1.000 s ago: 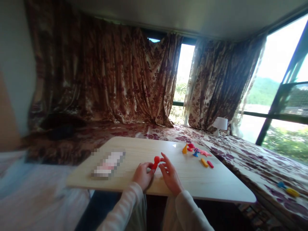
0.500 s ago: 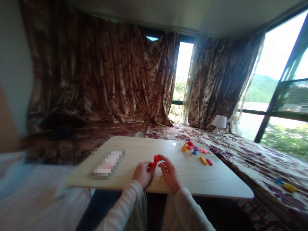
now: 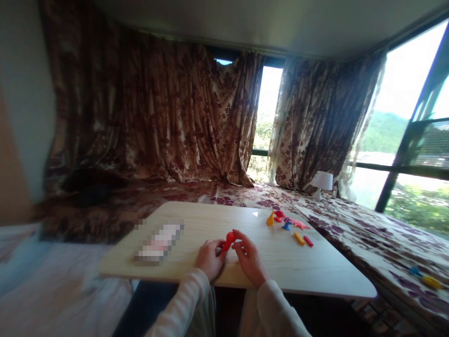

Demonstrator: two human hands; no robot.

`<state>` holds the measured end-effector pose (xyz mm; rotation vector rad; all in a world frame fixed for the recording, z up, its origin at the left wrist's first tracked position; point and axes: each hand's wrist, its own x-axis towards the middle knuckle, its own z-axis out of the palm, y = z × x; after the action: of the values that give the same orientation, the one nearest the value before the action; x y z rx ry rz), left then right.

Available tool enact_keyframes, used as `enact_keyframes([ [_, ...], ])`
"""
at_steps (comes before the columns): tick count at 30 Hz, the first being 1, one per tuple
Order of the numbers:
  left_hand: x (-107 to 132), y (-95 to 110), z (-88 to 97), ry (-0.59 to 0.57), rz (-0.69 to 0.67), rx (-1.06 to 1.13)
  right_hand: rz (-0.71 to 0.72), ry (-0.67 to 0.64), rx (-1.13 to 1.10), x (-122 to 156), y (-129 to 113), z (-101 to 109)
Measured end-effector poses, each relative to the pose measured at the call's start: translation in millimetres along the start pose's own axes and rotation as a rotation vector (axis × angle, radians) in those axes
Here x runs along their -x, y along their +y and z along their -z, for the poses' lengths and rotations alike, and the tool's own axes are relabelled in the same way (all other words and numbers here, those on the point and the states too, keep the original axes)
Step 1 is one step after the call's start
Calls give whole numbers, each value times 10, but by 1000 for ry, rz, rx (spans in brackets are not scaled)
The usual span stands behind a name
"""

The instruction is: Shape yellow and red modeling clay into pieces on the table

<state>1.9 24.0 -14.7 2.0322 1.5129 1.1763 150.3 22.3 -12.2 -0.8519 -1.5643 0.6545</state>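
A small red toy piece with a round head is held between both my hands over the near edge of a light wooden table. My left hand pinches its lower end with curled fingers. My right hand has its fingertips closed on the round head. Both arms wear pale long sleeves.
Several small coloured toy pieces lie on the table's far right. A blurred-out pink object lies at the table's left. A white lamp stands on the patterned cover by the window. More toy bits lie at right.
My right hand's fingers, stretched out a second ago, have closed onto the red piece's head. The view has shifted slightly.
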Motion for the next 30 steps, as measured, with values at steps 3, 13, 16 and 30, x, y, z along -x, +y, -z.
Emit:
enact_keyframes([
  [3,4,8,8,-8,-1,21,3,5,-12,-30,8,-17],
  [13,1,8,7,4,14,50,1,16,-28,-53,-70,-92],
  [16,2,10,10,0,7,39,-10,23,-23,-39,-111,-82],
  [30,-8,-14,-9,-14,-3,-17,-58,66,-43,-37,-51,-76],
])
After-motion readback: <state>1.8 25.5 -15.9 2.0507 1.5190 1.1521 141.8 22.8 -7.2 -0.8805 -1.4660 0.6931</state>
